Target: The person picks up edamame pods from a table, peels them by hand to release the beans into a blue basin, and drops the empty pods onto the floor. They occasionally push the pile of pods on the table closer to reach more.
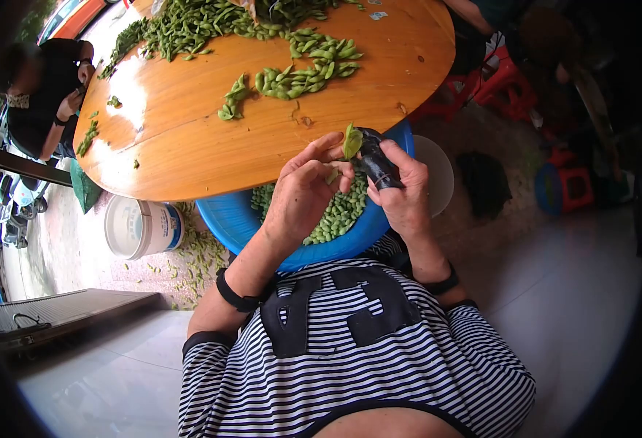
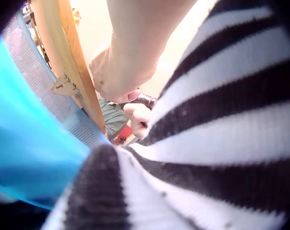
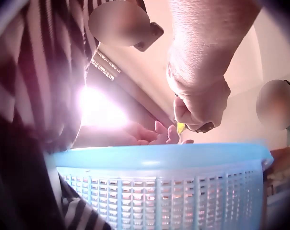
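Observation:
In the head view my right hand (image 1: 408, 191) grips a glossy black, tube-like tool (image 1: 378, 162). A green bean pod (image 1: 352, 140) stands at the tool's far end, close to the left fingertips. My left hand (image 1: 292, 197) is beside it with curled fingers, pinching a small pale green piece (image 1: 333, 175). Below both hands is a blue basin (image 1: 222, 230) of shelled green beans (image 1: 335, 219), partly hidden by them. In the right wrist view a yellow-green bit (image 3: 181, 128) shows between the right hand (image 3: 202, 103) and the left fingers.
The wooden table (image 1: 190, 139) ahead bears heaps of green pods (image 1: 211, 29) and a nearer cluster (image 1: 292, 80). A white bucket (image 1: 128, 226) stands at left, with scattered pods (image 1: 200, 255) on the floor. Red stools (image 1: 503, 84) are at right; a person (image 1: 44, 95) sits at left.

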Action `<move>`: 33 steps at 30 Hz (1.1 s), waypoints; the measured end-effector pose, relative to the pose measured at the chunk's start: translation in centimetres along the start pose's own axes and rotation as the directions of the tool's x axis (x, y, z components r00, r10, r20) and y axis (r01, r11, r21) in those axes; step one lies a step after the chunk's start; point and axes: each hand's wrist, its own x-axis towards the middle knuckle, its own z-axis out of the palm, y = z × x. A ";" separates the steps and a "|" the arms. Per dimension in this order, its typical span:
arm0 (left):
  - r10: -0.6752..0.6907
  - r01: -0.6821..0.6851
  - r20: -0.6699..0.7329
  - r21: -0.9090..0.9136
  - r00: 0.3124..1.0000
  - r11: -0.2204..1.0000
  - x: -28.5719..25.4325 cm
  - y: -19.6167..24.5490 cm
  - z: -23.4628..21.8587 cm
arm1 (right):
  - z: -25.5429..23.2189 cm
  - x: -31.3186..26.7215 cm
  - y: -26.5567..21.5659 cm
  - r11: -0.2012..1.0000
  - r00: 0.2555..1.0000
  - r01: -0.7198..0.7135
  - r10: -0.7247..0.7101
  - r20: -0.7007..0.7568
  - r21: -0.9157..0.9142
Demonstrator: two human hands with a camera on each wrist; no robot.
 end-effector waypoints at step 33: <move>0.524 0.285 0.039 0.804 0.851 -0.523 4.2 12.4 -5.7 | -7.5 0.5 -1.3 0.568 0.963 0.113 -0.266 -0.051 -0.815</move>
